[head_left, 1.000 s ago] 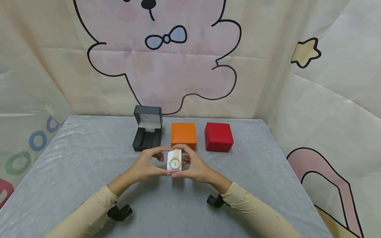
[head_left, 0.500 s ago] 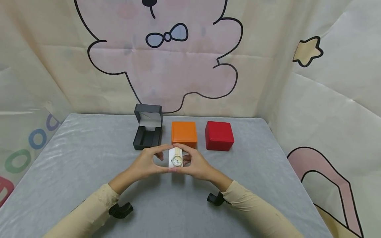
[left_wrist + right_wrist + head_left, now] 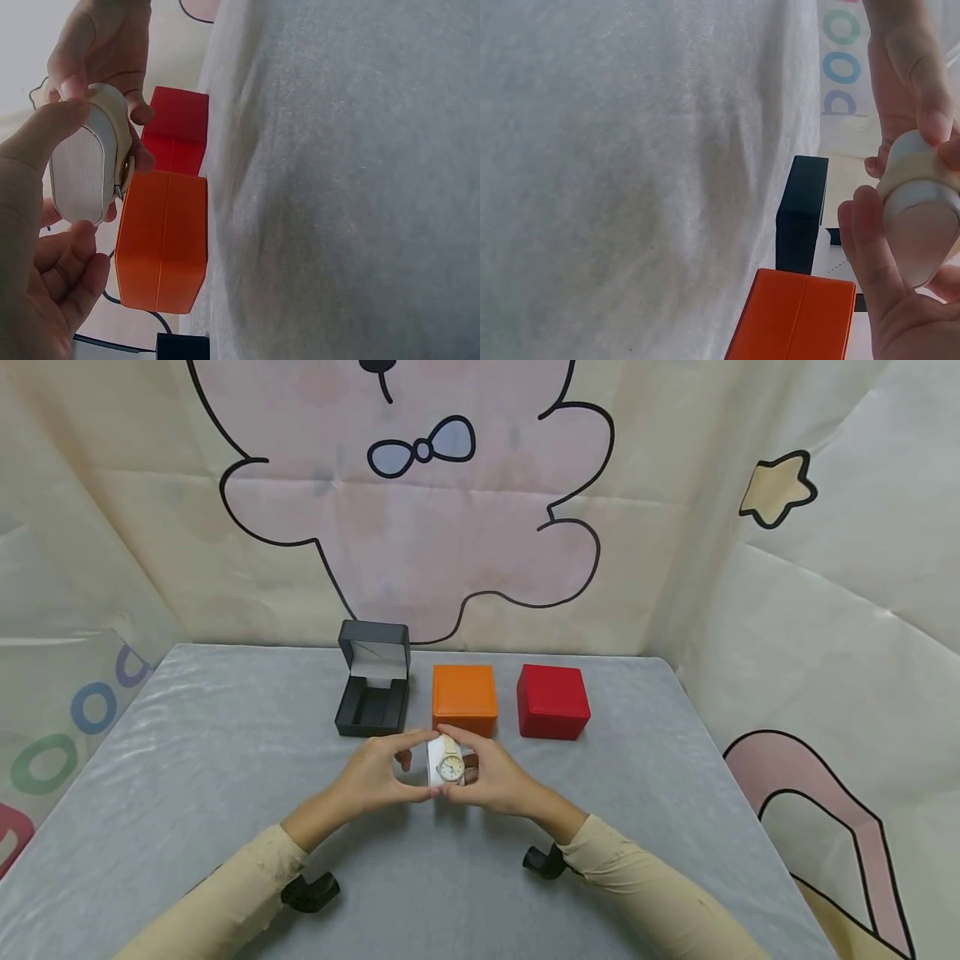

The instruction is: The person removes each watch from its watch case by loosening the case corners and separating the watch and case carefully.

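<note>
A wristwatch (image 3: 451, 767) with a pale cream strap and round dial is wrapped round a white watch cushion (image 3: 434, 763). My left hand (image 3: 367, 774) pinches the cushion from the left, with thumb below and index finger above. From the other side my right hand (image 3: 501, 779) holds it the same way, so the fingertips of both hands meet. The left wrist view shows the flat oval end of the cushion (image 3: 79, 176) and the watch edge facing away. In the right wrist view the cream strap (image 3: 913, 171) rings the cushion.
Behind the hands, at the table's far side, stands a black watch box (image 3: 372, 706) with its lid raised. An orange box (image 3: 464, 693) and a red box (image 3: 553, 702), both closed, stand to its right. Grey cloth (image 3: 225, 752) covers the table.
Both hands have shifted slightly to the right with the cushion and watch between them. The boxes stay where they were, while the head view has tilted a little.
</note>
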### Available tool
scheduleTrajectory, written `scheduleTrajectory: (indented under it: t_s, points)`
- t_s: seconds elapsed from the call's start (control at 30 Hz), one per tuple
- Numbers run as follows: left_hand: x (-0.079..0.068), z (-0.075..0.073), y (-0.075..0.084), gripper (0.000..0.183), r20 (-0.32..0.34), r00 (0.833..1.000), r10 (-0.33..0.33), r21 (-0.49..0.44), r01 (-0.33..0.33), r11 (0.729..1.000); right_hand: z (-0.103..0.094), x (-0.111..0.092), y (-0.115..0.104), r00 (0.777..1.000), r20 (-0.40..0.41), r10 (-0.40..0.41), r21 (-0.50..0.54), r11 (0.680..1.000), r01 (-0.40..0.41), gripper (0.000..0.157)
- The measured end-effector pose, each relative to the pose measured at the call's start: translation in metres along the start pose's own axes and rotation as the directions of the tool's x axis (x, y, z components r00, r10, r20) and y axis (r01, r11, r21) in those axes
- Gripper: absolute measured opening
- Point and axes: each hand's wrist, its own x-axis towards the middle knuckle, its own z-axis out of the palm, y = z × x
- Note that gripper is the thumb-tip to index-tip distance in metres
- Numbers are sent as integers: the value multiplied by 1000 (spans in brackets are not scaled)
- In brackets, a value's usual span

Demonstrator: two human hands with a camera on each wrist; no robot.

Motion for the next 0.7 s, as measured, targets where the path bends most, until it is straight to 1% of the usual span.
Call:
scheduleTrajectory:
  t_s: [0.13,0.23,0.4,0.47,0.53,0.63,0.7]
  points:
    - [1,1,1,71,-11,1000,15,26,-15,1000,1,-1,-2,1000,-6,-19,-46,999,18,81]
    - [1,1,1,71,-10,1000,14,38,-14,999,1,-1,-3,1000,1,-18,-58,998,18,81]
    - [1,1,1,71,-3,1000,28,30,-28,999,-1,-2,-2,999,17,-27,-79,996,29,81]
    - [1,0,0,70,0,1000,27,5,-27,1000,-2,-3,0,999,14,-43,-83,996,44,80]
    - [-1,-1,-1,69,7,1000,21,-38,-21,999,-3,-3,2,999,5,-54,-69,996,55,79]
    - [-4,-4,-2,70,24,1000,8,-110,-6,994,-4,-4,6,997,2,-71,-21,997,71,78]
    - [-5,-5,-1,70,34,999,11,-142,-6,990,-5,-4,8,997,11,-79,18,997,78,80]
